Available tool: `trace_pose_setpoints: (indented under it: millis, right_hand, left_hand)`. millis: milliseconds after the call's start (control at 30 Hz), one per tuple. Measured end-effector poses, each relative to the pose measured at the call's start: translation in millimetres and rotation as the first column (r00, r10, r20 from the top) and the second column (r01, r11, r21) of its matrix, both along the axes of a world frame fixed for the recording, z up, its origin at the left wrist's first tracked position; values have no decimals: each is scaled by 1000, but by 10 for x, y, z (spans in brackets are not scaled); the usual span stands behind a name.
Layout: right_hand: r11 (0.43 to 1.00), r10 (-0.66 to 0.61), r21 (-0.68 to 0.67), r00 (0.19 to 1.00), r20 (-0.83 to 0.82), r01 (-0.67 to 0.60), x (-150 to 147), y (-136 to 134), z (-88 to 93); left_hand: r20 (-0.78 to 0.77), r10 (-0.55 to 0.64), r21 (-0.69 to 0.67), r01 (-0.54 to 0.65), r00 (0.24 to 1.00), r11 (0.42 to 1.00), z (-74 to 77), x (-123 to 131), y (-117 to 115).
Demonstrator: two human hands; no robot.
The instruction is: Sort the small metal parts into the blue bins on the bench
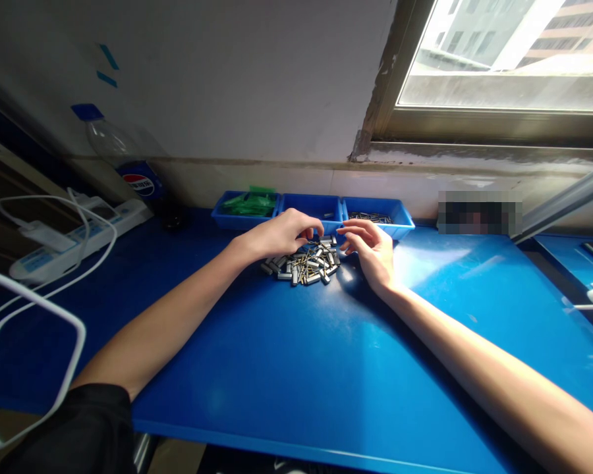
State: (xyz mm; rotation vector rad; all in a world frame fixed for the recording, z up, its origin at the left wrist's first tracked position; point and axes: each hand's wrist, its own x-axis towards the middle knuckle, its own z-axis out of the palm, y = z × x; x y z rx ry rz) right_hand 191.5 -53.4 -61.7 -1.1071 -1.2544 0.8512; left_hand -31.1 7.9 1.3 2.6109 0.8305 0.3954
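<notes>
A loose pile of small grey rectangular metal pieces [312, 279] mixed with thin brass-coloured pins [304, 268] lies on the blue table. Over the pile's back left side hangs my left hand [292, 232], fingers bent into a pinch; anything between the fingertips is hidden. My right hand [373, 253] is at the right of the pile, its bent fingers apart and pointing left, with no object visible in them. Behind both hands stand three joined blue bins: the left bin [222, 220] holds green plastic pieces, the middle bin [310, 199] a small piece, the right bin [402, 227] dark thin pins.
A cola bottle [141, 179] stands at the back left beside a white power strip [79, 240]. White cables [74, 322] loop across the left side. A wall and window sill [474, 155] bound the back. A slanted metal bar [563, 201] rises at the right.
</notes>
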Motion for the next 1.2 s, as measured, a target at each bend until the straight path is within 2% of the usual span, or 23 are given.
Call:
trace_pose_setpoints:
  millis: [100, 200, 333, 467, 667, 833, 900, 933, 1033, 1067, 1133, 1200]
  right_hand:
    - [1000, 5, -4, 1000, 6, -5, 3, 1, -3]
    - [1000, 15, -2, 1000, 7, -15, 7, 1, -1]
    - [997, 78, -31, 997, 12, -77, 2, -5, 1]
    - [982, 182, -66, 983, 37, -179, -12, -18, -15]
    - [974, 215, -67, 976, -24, -216, -21, -18, -32]
    - [971, 228, -63, 973, -37, -230, -20, -20, -12]
    - [980, 191, -57, 981, -30, -192, -15, -15, -6]
    - [988, 149, -47, 988, -29, -150, -11, -10, -5]
    - [997, -70, 24, 996, -51, 72, 8, 14, -16]
    - [988, -144, 48, 987, -64, 147, 16, 23, -23]
    - [968, -233, 69, 968, -93, 240, 28, 39, -40]
    - [969, -232, 65, 968, -99, 238, 32, 47, -55]
  left_hand:
    - [76, -4, 59, 0, 997, 998, 44, 16, -20]
    - [182, 5, 46, -14, 983, 999, 55, 26, -30]
    - [355, 89, -89, -62, 931, 994, 37, 65, -53]
    - [482, 184, -270, -54, 857, 961, -5, 127, -69]
    - [517, 367, -487, -87, 773, 869, -99, 209, -81]
    - [478, 415, -567, -88, 774, 819, -190, 235, -86]
    - [443, 379, -539, -96, 812, 837, -204, 214, -69]
    - [417, 353, -481, -125, 838, 868, -203, 196, -58]
    - [278, 252, -165, -212, 927, 963, -174, 124, -26]
    - [207, 210, -69, -200, 956, 977, -163, 101, -21]
    - [53, 137, 30, -139, 989, 990, -151, 69, -18]
    - [-57, 109, 66, -105, 992, 992, -158, 59, -23]
